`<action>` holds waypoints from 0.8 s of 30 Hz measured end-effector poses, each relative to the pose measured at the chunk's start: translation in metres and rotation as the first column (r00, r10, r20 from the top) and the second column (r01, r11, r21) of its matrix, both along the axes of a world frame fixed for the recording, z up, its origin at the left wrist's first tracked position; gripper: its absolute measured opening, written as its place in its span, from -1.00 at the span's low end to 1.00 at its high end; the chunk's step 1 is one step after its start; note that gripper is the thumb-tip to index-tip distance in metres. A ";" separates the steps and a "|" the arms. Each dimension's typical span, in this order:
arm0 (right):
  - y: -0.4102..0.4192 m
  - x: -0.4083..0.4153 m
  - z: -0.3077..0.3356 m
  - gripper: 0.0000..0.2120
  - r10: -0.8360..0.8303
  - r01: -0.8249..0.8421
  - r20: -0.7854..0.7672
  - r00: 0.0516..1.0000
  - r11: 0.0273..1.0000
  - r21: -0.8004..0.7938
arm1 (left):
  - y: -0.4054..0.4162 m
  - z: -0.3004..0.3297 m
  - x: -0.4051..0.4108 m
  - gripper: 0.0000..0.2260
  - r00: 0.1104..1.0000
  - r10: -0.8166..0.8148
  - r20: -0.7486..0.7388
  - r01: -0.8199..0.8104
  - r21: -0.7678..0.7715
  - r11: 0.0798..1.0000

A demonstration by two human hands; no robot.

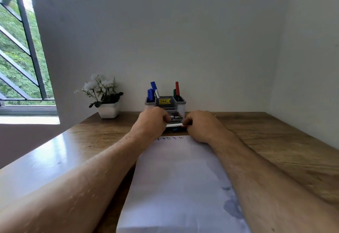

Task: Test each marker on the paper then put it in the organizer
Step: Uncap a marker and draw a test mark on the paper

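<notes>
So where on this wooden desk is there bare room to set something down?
Free: the glossy stretch left of the white paper sheet, in front of the white flower pot, and the wood right of the right forearm. Crowded: around the grey marker organizer, where left hand and right hand hold a white marker.

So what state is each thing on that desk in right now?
Left hand: closed on one end of the marker.
Right hand: closed on the other end.
Marker: level between both hands, just in front of the organizer.
Organizer: upright, blue, red and green markers standing in it.
Paper: flat, scribbles along its far edge.
Potted flowers: upright by the wall.
</notes>
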State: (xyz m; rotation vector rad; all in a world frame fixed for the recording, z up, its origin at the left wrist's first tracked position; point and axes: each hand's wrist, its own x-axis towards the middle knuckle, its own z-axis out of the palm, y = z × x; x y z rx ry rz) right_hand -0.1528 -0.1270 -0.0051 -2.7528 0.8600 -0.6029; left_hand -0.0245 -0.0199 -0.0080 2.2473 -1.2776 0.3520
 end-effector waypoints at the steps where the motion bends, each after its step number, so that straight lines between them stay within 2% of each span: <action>1: 0.000 -0.001 0.000 -0.68 0.002 -0.002 -0.009 1.000 1.000 -0.002 | -0.002 -0.001 -0.001 -0.78 1.000 -0.005 -0.007 0.005 0.009 1.000; 5: 0.000 -0.001 -0.003 -0.66 -0.008 0.009 -0.062 0.998 1.000 0.014 | -0.005 -0.004 -0.002 -0.76 1.000 -0.010 0.000 0.010 0.040 0.999; 11: -0.006 0.004 -0.006 -0.79 -0.016 0.015 0.007 1.000 1.000 0.004 | -0.004 -0.003 -0.004 -0.74 0.999 -0.044 0.015 0.044 0.032 0.999; 14: -0.007 0.006 -0.008 -0.72 -0.001 0.001 -0.039 0.999 1.000 -0.015 | -0.003 -0.003 -0.003 -0.75 0.999 -0.042 0.007 0.042 0.008 0.999; 19: -0.011 0.005 -0.007 -0.76 0.017 -0.017 -0.030 0.999 1.000 -0.010 | -0.002 -0.002 0.002 -0.79 0.996 -0.070 -0.047 0.067 -0.078 0.995; 21: -0.010 0.004 -0.006 -0.77 0.035 -0.035 0.027 0.999 0.999 0.013 | -0.001 -0.003 0.006 -0.79 0.995 -0.075 -0.066 0.065 -0.134 0.989; 24: -0.006 0.005 -0.004 -0.80 0.089 -0.111 0.232 0.969 0.990 0.087 | 0.001 -0.002 0.008 -0.77 0.988 -0.093 -0.123 0.061 -0.247 0.967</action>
